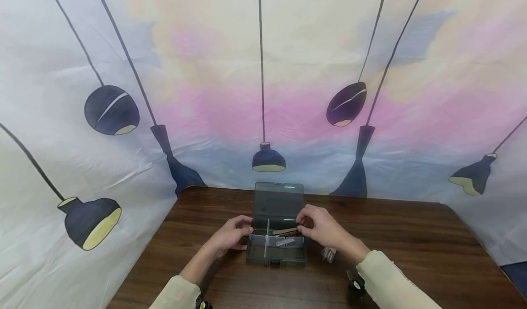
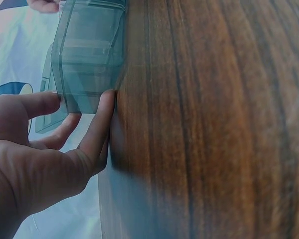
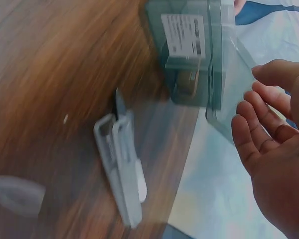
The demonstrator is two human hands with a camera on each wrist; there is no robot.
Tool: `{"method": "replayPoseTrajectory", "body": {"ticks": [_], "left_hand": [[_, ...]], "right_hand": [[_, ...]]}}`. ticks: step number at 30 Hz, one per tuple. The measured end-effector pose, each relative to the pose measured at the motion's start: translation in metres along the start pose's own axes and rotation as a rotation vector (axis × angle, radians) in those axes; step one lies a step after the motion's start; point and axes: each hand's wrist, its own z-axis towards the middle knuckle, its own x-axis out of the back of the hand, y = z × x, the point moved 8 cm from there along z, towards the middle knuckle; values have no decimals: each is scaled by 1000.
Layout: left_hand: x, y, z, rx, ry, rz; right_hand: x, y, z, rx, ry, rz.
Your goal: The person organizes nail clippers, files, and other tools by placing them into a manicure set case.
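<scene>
A translucent grey-green plastic box (image 1: 276, 258) with dividers stands on the table, its lid (image 1: 278, 199) raised at the back. My left hand (image 1: 230, 233) holds the box's left side, thumb on the rim; the left wrist view shows its fingers (image 2: 97, 129) against the wall. My right hand (image 1: 323, 226) is over the right rear rim. Its fingers (image 3: 261, 117) are loosely bent, with nothing visible between them and the thumb. Thin brownish flat strips (image 1: 285, 231) lie in the rear right compartment. A small clear-white piece (image 1: 281, 243) sits near the middle divider.
On the table right of the box lies a pale see-through tool (image 3: 120, 169) with a dark pointed tip. A blurred clear piece (image 3: 17, 194) lies nearby. The wooden table (image 1: 411, 240) ends at a fabric backdrop (image 1: 222, 48) printed with lamps.
</scene>
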Motion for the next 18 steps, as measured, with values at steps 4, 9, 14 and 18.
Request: {"method": "replayPoseTrajectory", "body": {"ticks": [4,9,14,18], "left_hand": [[0,1,0,1,1,2],[1,0,-1,4,-1,-5],[1,0,-1,2,1,-7],[1,0,-1,4,0,-5]], "right_hand": [[11,6,-11,-10,8,-31],[21,15,-26,-29,13,-60],[29,27,-42,-52,23,-73],[34,36,-53,-61,33,-83]]}}
